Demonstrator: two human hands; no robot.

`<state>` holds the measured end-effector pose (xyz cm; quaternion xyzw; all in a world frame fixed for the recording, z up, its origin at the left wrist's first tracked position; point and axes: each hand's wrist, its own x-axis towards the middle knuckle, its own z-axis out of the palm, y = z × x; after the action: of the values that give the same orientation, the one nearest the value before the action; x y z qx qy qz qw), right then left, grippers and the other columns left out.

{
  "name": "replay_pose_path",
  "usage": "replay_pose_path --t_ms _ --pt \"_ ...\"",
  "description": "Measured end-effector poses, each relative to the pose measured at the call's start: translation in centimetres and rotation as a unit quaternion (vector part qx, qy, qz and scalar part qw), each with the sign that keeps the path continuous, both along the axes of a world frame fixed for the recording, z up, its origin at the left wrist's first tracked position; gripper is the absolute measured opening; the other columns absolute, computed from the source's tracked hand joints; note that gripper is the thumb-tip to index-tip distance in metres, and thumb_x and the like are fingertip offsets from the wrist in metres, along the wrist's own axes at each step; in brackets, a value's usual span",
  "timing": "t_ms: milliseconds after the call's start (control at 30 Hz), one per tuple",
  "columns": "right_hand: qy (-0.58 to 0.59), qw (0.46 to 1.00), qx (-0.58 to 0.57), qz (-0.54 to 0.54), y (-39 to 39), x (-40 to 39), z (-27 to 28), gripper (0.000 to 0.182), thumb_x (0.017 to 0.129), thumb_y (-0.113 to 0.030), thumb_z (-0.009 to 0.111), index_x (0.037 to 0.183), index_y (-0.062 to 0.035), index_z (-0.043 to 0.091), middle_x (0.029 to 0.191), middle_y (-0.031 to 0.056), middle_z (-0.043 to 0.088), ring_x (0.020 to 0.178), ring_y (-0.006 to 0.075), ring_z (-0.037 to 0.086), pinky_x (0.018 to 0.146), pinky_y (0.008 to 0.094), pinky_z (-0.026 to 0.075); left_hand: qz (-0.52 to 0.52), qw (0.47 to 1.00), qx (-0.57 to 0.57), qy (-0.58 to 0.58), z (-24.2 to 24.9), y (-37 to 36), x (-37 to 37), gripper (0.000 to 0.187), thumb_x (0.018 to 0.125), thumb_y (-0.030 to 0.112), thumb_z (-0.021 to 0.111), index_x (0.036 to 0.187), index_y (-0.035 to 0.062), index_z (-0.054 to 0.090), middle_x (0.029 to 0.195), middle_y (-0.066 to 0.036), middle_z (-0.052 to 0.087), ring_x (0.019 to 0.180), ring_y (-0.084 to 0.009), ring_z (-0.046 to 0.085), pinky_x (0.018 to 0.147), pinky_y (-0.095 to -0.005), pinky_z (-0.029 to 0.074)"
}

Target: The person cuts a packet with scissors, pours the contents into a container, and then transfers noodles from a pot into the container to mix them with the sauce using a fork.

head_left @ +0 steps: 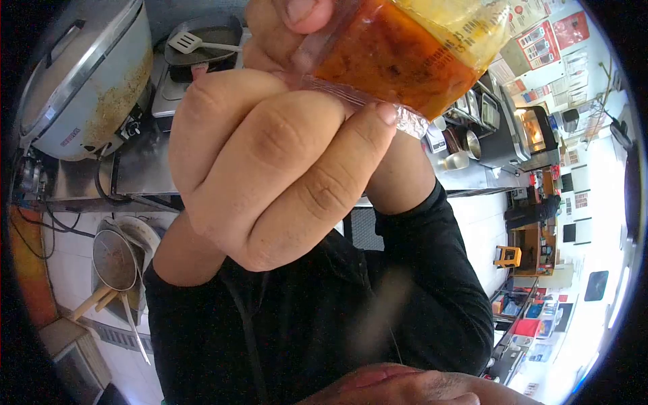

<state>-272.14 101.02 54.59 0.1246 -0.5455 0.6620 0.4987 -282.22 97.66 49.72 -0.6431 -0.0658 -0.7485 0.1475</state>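
My left hand (270, 148) fills the upper middle, close to the camera, with its fingers curled and pinching one edge of a clear plastic sauce packet (398, 64). Orange-red sauce with dark bits shows inside, beside a yellowish, oily part. Dark print runs across the plastic, too small to read for sure. A crinkled, shiny strip lies along the packet's lower corner. My right forearm rises behind the packet, which hides my right hand; its fingers do not show.
At left stands a large stained metal cooker (101, 101). A slotted spatula (192, 43) rests on a pan behind it. Below hangs a round strainer (115, 260). Along the right counter are a metal bowl (471, 144) and a lit oven (533, 128); an orange stool (507, 256) stands farther off.
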Motion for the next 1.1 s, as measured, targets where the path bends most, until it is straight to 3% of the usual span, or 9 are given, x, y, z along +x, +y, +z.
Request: replay_pose_path --t_ms 33,100,233,300,500,667,1100 --pt "-0.065 0.996 -0.041 -0.052 -1.6 1.0 1.0 0.038 0.091 -0.025 0.060 0.109 0.0082 0.052 0.095 0.0193 0.055 0.083 0.0237 0.058 0.068 0.0264 0.052 0.000 1.000 0.005 -0.001 0.1 0.0 -0.1 0.019 0.074 0.009 0.077 0.091 0.0071 0.069 0.078 -0.004 0.061 0.064 -0.0207 0.055 0.056 -0.0301 0.046" --pt "-0.070 0.990 -0.094 -0.078 -3.5 0.6 2.2 0.038 0.089 -0.021 0.062 0.111 0.0076 0.050 0.098 0.0189 0.054 0.083 0.0226 0.058 0.071 0.0263 0.050 -0.002 1.000 0.017 -0.003 0.3 0.1 -0.2 0.019 0.074 0.009 0.077 0.091 0.0070 0.069 0.078 -0.004 0.061 0.064 -0.0206 0.055 0.056 -0.0299 0.046" --pt "0.103 0.981 -0.163 0.025 -5.4 -1.5 2.3 0.040 0.085 -0.012 0.067 0.115 0.0066 0.048 0.102 0.0191 0.052 0.083 0.0207 0.056 0.075 0.0245 0.048 -0.003 0.999 0.033 -0.014 0.8 0.0 -0.4 0.020 0.073 0.009 0.078 0.090 0.0060 0.069 0.076 -0.005 0.061 0.063 -0.0201 0.054 0.054 -0.0294 0.045" --pt "0.086 0.987 -0.138 -0.001 -5.4 -1.4 2.2 0.039 0.086 -0.009 0.066 0.116 0.0061 0.047 0.102 0.0189 0.051 0.083 0.0196 0.055 0.073 0.0216 0.047 -0.008 0.998 0.046 -0.034 0.8 0.1 0.0 0.020 0.072 0.009 0.079 0.090 0.0053 0.069 0.074 -0.005 0.061 0.061 -0.0196 0.054 0.053 -0.0289 0.044" --pt "0.022 0.992 -0.121 -0.030 -3.7 -0.7 1.6 0.040 0.086 -0.012 0.065 0.117 0.0059 0.047 0.103 0.0190 0.052 0.084 0.0199 0.055 0.073 0.0227 0.047 -0.020 0.995 0.081 -0.047 1.1 0.6 0.0 0.021 0.069 0.007 0.080 0.088 0.0044 0.068 0.073 -0.006 0.061 0.059 -0.0191 0.054 0.051 -0.0276 0.042" --pt "-0.015 0.990 -0.134 -0.053 -4.4 -0.7 1.9 0.041 0.086 -0.016 0.064 0.118 0.0056 0.047 0.104 0.0190 0.052 0.085 0.0202 0.056 0.074 0.0237 0.047 0.028 0.994 0.079 0.073 2.1 -0.1 -2.2 0.023 0.068 0.005 0.080 0.088 0.0038 0.068 0.073 -0.007 0.061 0.059 -0.0187 0.053 0.050 -0.0272 0.041" --pt "-0.055 0.985 -0.145 -0.075 -5.0 -1.2 2.3 0.046 0.087 -0.024 0.061 0.120 0.0050 0.047 0.106 0.0191 0.054 0.087 0.0210 0.057 0.076 0.0261 0.048 -0.001 0.998 0.052 0.047 2.4 -0.5 -2.2 0.032 0.063 0.002 0.079 0.092 0.0035 0.068 0.076 -0.006 0.059 0.061 -0.0177 0.052 0.049 -0.0257 0.040"
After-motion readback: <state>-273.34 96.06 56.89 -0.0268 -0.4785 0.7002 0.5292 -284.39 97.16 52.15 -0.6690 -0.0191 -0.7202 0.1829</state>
